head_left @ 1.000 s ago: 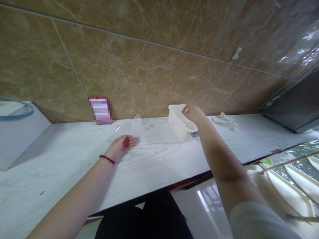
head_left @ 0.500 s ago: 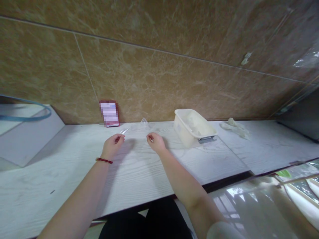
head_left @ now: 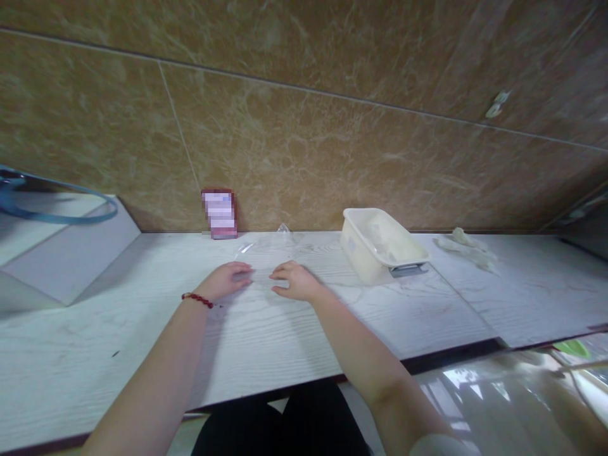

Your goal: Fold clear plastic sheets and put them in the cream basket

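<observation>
A clear plastic piece, perhaps a bag, lies flat on the pale wood-grain table, its peaked far corner close to the wall. At its near edge, my left hand has thumb and fingers apart, with a dark red beaded bracelet on the wrist. My right hand faces it a short gap away, fingers spread low over the tabletop. Nothing can be made out in either hand. Whether the fingertips touch the clear plastic is hard to see.
Right of my hands stands a cream plastic bin with a grey latch and clear material inside. A red-edged, blurred card leans on the tiled wall. Crumpled gloves lie far right; a white box with a blue strap is left.
Both hands have gone from closed pinches to spread fingers and have come closer together, slightly nearer to me. The view has shifted a little to the left.
</observation>
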`<state>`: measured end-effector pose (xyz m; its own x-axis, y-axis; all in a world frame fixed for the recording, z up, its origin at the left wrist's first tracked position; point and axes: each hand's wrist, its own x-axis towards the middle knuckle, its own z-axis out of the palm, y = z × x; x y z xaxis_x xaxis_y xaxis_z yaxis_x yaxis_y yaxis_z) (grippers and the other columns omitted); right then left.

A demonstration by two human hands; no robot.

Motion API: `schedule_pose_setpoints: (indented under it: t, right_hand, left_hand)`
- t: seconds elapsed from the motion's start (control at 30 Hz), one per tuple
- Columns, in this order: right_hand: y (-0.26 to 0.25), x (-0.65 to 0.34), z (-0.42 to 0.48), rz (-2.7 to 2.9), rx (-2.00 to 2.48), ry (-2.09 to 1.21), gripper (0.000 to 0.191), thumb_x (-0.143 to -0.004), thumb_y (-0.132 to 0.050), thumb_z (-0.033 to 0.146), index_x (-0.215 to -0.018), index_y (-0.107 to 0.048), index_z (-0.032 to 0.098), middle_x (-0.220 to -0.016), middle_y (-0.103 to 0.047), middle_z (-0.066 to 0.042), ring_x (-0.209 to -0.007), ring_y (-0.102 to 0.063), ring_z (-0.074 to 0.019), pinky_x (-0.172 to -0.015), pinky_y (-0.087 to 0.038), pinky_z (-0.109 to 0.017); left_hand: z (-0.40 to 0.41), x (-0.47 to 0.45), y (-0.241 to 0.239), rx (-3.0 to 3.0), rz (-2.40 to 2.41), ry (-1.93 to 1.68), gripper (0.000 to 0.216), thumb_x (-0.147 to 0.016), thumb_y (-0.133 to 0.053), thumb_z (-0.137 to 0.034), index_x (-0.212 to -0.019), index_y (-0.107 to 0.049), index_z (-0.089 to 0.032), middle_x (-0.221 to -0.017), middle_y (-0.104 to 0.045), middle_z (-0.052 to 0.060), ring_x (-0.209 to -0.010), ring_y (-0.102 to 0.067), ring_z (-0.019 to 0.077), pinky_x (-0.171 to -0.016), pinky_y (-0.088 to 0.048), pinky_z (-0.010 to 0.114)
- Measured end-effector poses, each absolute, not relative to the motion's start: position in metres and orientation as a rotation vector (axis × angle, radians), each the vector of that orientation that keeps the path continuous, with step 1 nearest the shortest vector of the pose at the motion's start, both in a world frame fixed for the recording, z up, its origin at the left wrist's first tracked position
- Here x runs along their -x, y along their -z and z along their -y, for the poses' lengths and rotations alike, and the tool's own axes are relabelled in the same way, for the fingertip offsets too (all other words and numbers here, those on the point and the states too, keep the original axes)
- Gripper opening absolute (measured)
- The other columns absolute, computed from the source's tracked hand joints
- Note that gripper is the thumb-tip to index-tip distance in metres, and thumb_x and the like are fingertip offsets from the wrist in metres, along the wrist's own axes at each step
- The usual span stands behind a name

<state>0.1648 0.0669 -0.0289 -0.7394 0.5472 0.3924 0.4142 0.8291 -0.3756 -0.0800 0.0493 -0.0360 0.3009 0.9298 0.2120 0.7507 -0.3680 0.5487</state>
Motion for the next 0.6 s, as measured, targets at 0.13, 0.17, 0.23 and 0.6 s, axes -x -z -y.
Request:
schedule_pose_setpoints:
  t: [0.13,0.17,0.23,0.6]
  right_hand:
    - [0.031,-0.160,-0.065,2.566,0.787,-0.311,0.027,-0.070,-0.062,0.032,-0.094,-0.066,0.019,-0.099,-0.064,-0.006,-0.094,-0.055,-0.0179,-0.086,-0.040,-0.030]
    - [0.032,-0.158,-0.065,2.568,0.809,-0.303,0.024,-0.072,-0.061,0.031,-0.092,-0.067,0.020,-0.099,-0.064,-0.005,-0.094,-0.055,-0.0178,-0.086,-0.040,-0.030]
    - [0.034,-0.153,-0.064,2.562,0.852,-0.294,0.018,-0.075,-0.058,0.028,-0.088,-0.067,0.021,-0.096,-0.065,-0.004,-0.092,-0.055,-0.0164,-0.085,-0.040,-0.028]
    - [0.033,-0.146,-0.067,2.340,1.021,-0.411,0.014,-0.079,-0.049,0.019,-0.083,-0.063,0.018,-0.086,-0.066,-0.005,-0.082,-0.058,-0.0144,-0.077,-0.043,-0.025]
  left_hand:
    - [-0.051,0.077,0.040,-2.172,-1.491,-0.752,0.036,-0.060,-0.062,-0.050,-0.085,-0.069,-0.025,-0.104,-0.064,0.007,-0.100,-0.056,0.0237,-0.094,-0.037,0.035]
    - [-0.051,0.077,0.040,-2.160,-1.488,-0.760,0.035,-0.060,-0.062,-0.050,-0.084,-0.070,-0.025,-0.104,-0.065,0.007,-0.099,-0.056,0.0238,-0.094,-0.037,0.035]
    - [-0.052,0.076,0.041,-2.146,-1.497,-0.757,0.035,-0.060,-0.063,-0.050,-0.084,-0.070,-0.026,-0.103,-0.065,0.007,-0.099,-0.056,0.0235,-0.094,-0.037,0.035]
    - [-0.051,0.067,0.039,-2.288,-1.458,-0.742,0.039,-0.062,-0.063,-0.048,-0.093,-0.067,-0.025,-0.102,-0.064,0.007,-0.098,-0.056,0.0226,-0.091,-0.039,0.033]
